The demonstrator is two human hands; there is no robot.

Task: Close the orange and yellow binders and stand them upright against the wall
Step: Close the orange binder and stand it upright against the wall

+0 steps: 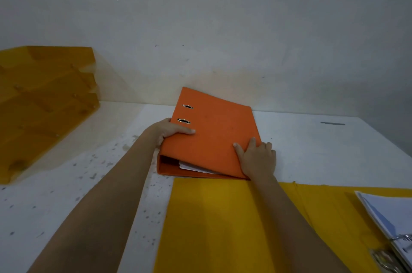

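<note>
The orange binder (214, 132) lies shut on the white table, its far edge close to the wall, with white sheets showing at its near open end. My left hand (169, 131) grips its left spine edge, thumb on the cover below two metal slots. My right hand (257, 159) holds the near right corner, fingers spread on the cover. The yellow binder (223, 223) lies open and flat in front of the orange one, under my right forearm. Its paper stack (388, 214) and ring mechanism (399, 241) sit at the right edge.
A stack of amber see-through letter trays (44, 103) stands at the left against the grey-white wall (223, 27). The white table (323, 152) is speckled with dark marks on the left. A dark strip (332, 123) lies at the far right.
</note>
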